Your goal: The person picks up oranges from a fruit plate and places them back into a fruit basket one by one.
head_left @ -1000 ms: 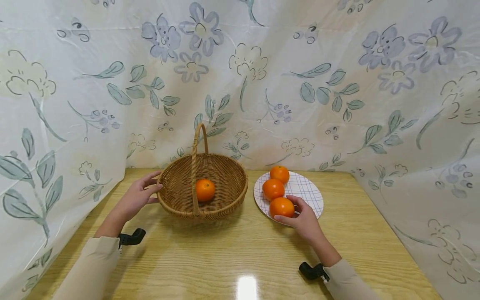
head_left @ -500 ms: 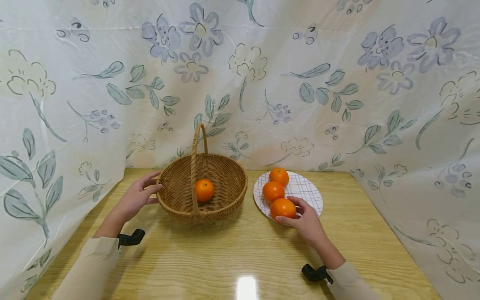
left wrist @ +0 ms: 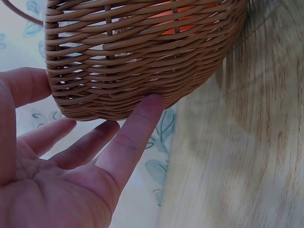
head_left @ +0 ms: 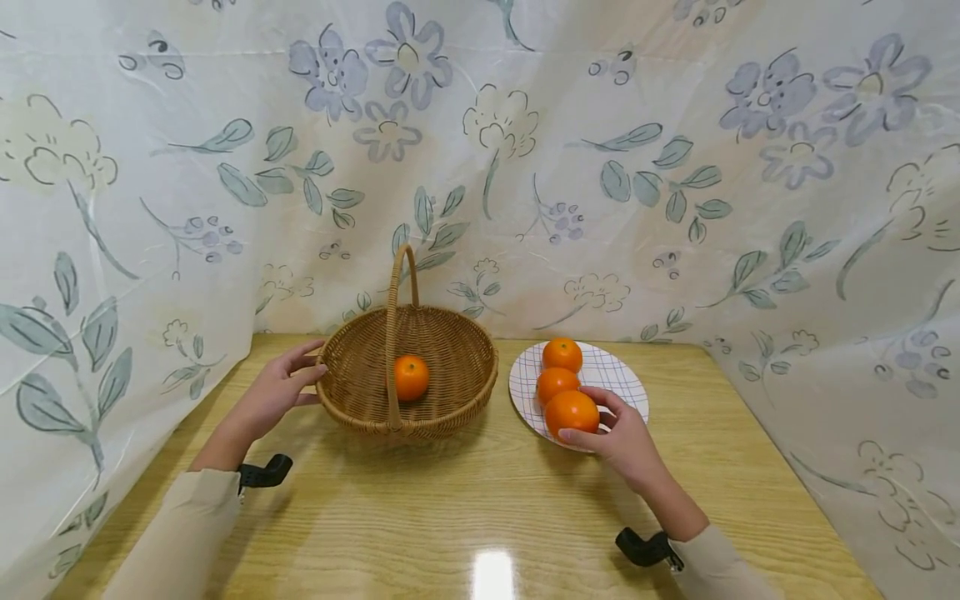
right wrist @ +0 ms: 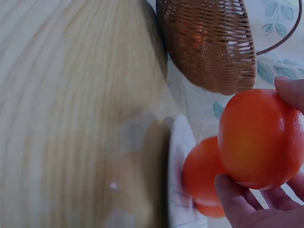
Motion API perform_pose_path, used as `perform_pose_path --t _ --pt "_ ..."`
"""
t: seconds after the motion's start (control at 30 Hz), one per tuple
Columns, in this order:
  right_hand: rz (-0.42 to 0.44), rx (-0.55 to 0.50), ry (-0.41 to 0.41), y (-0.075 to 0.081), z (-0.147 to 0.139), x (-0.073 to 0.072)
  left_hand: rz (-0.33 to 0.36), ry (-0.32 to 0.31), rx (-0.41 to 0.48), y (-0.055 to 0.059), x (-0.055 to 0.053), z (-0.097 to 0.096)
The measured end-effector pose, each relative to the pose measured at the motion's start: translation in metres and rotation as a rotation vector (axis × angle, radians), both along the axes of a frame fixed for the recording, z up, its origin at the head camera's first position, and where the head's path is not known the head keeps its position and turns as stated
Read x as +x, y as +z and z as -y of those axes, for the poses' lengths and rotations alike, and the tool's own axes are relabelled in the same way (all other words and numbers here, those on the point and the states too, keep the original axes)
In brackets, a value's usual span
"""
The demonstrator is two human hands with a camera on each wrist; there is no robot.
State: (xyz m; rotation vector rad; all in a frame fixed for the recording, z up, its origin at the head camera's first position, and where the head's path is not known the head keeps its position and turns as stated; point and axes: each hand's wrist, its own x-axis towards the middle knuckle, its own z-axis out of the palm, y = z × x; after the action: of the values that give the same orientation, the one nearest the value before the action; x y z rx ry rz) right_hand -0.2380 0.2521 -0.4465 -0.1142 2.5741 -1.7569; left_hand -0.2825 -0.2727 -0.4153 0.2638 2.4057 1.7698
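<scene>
My right hand grips an orange between thumb and fingers at the near edge of the checked white plate. In the right wrist view this orange is held up off the plate. Behind it, two more oranges lie on the plate, a middle one and a far one. My left hand touches the left side of the wicker basket, its fingers laid against the outer weave in the left wrist view. One orange rests inside the basket, beside the tall handle.
Both basket and plate stand toward the back of the wooden table. A floral curtain hangs close behind them and along both sides. Black wrist mounts stick out from the sleeves.
My right hand has lifted its orange a little and shifted slightly right. The middle orange has shifted slightly right too. The left hand stays at the basket.
</scene>
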Motion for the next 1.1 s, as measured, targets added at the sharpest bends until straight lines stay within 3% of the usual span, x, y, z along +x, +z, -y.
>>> perform_pose_path --t 0.6,1.1 --pt "-0.037 -0.072 0.122 0.053 0.030 -0.017 0.033 -0.053 0.032 0.004 -0.001 0.002" --pt "-0.007 -0.143 0.157 0.075 0.067 -0.046 0.062 -0.060 0.076 0.005 -0.005 0.005"
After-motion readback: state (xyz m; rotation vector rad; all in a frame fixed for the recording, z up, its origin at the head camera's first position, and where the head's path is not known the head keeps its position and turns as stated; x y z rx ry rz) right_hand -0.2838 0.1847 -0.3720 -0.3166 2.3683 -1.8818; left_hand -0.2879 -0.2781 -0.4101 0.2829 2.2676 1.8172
